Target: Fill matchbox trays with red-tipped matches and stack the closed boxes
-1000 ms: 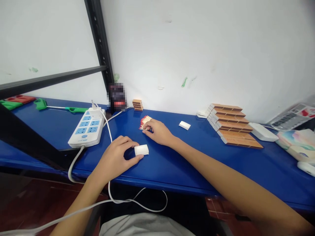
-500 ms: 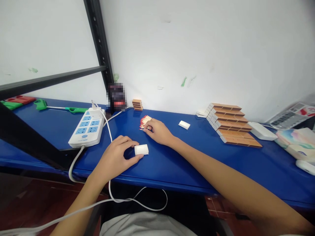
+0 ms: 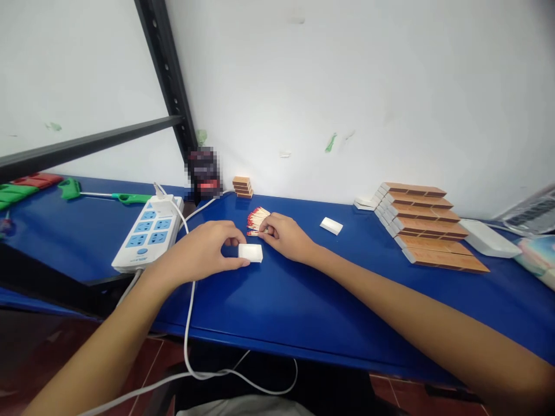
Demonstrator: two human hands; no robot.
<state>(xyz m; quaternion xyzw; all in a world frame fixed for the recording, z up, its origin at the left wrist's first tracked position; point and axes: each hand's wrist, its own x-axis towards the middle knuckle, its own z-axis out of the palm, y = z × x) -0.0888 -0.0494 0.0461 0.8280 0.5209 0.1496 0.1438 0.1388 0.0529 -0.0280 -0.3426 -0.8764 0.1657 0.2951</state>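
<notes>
A small white matchbox tray (image 3: 250, 252) lies on the blue table. My left hand (image 3: 211, 249) grips it by its left end, thumb at the near side and fingers at the far side. Just beyond it, red-tipped matches (image 3: 256, 217) lie in a fanned pile. My right hand (image 3: 287, 237) is at the pile's near edge, thumb and fingers pinched on a few matches (image 3: 253, 233) whose red heads point left. The exact number in the pinch is hidden by the fingers.
Another white tray (image 3: 331, 225) lies to the right. Long orange matchbox rows (image 3: 427, 216) are stacked at the right, and a short stack of matchboxes (image 3: 242, 186) stands by the wall. A power strip (image 3: 150, 234) with a white cable (image 3: 189, 323) is on the left, near a black post (image 3: 167, 69).
My left hand has closed in on the tray and shifted slightly up. My right hand has drawn a few matches towards the near edge of the pile. The view has turned slightly.
</notes>
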